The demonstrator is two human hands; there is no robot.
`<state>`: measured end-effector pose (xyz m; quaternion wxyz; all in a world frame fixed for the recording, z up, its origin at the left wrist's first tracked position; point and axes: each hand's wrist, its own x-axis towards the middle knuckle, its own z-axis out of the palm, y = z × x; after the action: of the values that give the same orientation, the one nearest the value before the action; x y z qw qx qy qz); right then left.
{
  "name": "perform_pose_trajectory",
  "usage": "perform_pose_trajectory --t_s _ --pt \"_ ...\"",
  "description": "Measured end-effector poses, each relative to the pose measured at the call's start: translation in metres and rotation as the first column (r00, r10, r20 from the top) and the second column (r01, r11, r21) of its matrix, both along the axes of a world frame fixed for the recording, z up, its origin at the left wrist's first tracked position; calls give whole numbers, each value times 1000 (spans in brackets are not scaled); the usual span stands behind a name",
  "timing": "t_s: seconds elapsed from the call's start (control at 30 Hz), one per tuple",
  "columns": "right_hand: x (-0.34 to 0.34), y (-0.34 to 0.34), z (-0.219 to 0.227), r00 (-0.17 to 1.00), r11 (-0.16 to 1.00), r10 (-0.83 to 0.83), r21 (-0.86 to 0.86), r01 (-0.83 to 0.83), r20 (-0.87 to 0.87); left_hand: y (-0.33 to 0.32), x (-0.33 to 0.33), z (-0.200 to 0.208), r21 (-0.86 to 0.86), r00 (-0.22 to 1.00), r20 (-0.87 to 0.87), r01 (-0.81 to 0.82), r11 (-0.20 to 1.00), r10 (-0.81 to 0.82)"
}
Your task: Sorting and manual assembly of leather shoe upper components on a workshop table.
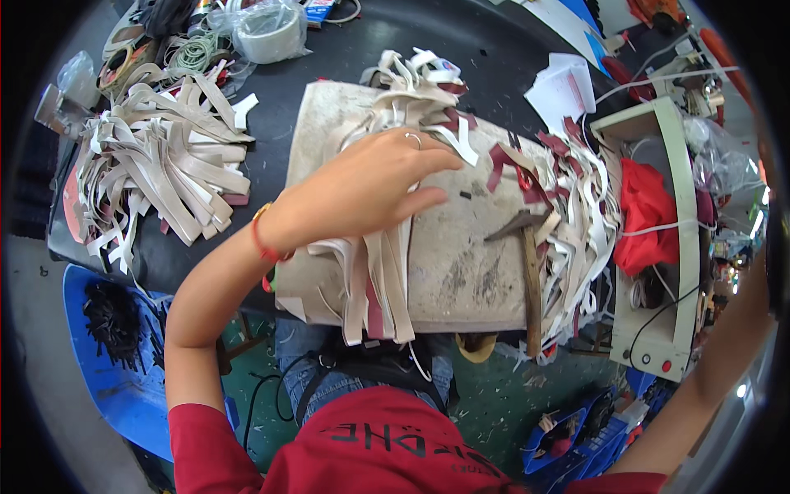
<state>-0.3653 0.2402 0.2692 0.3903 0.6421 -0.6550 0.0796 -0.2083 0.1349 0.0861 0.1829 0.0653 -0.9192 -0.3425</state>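
Observation:
My left hand (374,181) reaches across a bundle of beige and white fabric strips (385,284) on a worn, stained board (469,288). Its fingers stretch out to the right with the thumb apart, and nothing shows in its grasp. Under the hand and wrist the middle of the bundle is hidden; the strips' ends hang toward my lap over the board's near edge. My right forearm (716,387) rises along the right rim, and its hand lies outside the picture. A hammer (529,272) with a wooden handle rests on the board beside a heap of white and dark red strips (580,239).
Another pile of beige strips (173,160) covers the table's left side. Below it stands a blue bin (95,362) with black pieces. A plastic-wrapped roll (270,33) is at the back. On the right, a pale metal box (687,206) holds a red cloth (650,218).

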Motion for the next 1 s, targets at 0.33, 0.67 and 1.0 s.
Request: perform_pose_trajectory --t_s 0.33,0.67,1.0 --pt "51 190 -184 571 975 -82 184 -123 817 207 -2 -34 954 967 73 4 -301 243" --pt "49 213 -202 -461 1000 8 -17 -15 887 227 1 -50 961 913 93 21 -274 398" --pt "53 209 -200 -92 1000 -7 7 7 996 232 -5 -49 985 863 -11 96 -143 506"
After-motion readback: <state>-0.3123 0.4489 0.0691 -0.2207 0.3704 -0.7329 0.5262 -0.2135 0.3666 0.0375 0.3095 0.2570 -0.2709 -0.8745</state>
